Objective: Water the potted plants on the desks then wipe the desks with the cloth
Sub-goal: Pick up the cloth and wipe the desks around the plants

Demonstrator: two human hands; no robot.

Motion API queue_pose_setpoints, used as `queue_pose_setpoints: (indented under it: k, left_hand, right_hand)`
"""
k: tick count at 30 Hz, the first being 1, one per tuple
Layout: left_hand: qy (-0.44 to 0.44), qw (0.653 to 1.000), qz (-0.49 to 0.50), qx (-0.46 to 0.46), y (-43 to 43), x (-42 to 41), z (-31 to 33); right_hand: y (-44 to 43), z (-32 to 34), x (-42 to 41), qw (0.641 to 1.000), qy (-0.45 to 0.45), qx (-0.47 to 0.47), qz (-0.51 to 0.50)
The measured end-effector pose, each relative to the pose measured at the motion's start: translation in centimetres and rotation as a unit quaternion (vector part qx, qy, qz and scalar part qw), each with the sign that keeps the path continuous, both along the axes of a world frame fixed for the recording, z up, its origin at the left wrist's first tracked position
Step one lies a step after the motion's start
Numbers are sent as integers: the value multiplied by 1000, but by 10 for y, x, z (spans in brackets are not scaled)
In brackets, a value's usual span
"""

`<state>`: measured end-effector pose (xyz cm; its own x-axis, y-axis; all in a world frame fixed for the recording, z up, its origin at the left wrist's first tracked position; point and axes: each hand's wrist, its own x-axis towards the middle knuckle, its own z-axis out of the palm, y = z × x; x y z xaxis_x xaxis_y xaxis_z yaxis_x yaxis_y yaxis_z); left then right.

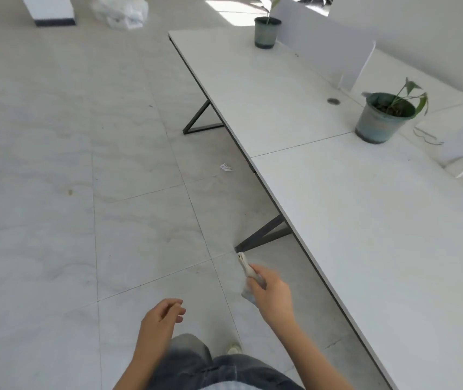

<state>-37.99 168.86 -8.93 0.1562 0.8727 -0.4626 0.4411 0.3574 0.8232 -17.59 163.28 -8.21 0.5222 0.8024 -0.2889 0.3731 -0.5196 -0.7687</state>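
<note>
We hold the cloth (245,270) in our right hand (271,291). The fingers are curled around its middle, and one crumpled end sticks out above the hand. The cloth is in the air above the floor, just beside the front edge of the near desk (365,220), and it does not touch the desk. Our left hand (161,316) is in front of us with loosely curled fingers and holds nothing.

On the near desk one potted plant (380,118) stands close to the seam with the far desk (252,88). A second potted plant (266,33) stands at the back of the far desk, next to a white divider panel (326,43).

We see no watering can or bottle, so we judge that the watering part is probably finished, but the soil is too small to tell. The desk tops show no wet marks, so the wiping seems to be left for both desks.

On the floor lie a scrap of paper (226,167) and, well apart, a plastic bag (123,11).
</note>
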Motion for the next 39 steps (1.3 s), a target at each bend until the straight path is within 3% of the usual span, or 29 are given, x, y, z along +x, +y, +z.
queue_pose_setpoints:
  k: [6, 15, 19, 27, 32, 35, 39]
  left_hand:
    - [-9, 999, 22, -21, 78, 38, -10]
    - [-31, 991, -128, 39, 282, 128, 3]
    - [-45, 986, -146, 61, 360, 151, 15]
    - [-24, 968, -249, -16, 408, 199, -7]
    - [-23, 949, -314, 8, 427, 250, 4]
    - [-31, 934, -353, 40, 438, 292, 16]
    - [-37, 907, -406, 105, 455, 369, 26]
  right_hand:
    - [51, -15, 33, 998, 2, -49, 27]
    - [199, -14, 84, 994, 15, 11, -105]
    - [261, -2, 92, 987, 37, 38, -154]
    - [296, 12, 104, 962, 115, 41, -246]
    - [302, 38, 152, 906, 146, 114, -381]
    - [296, 53, 208, 850, 142, 189, -470]
    - [267, 63, 296, 782, 81, 239, -570]
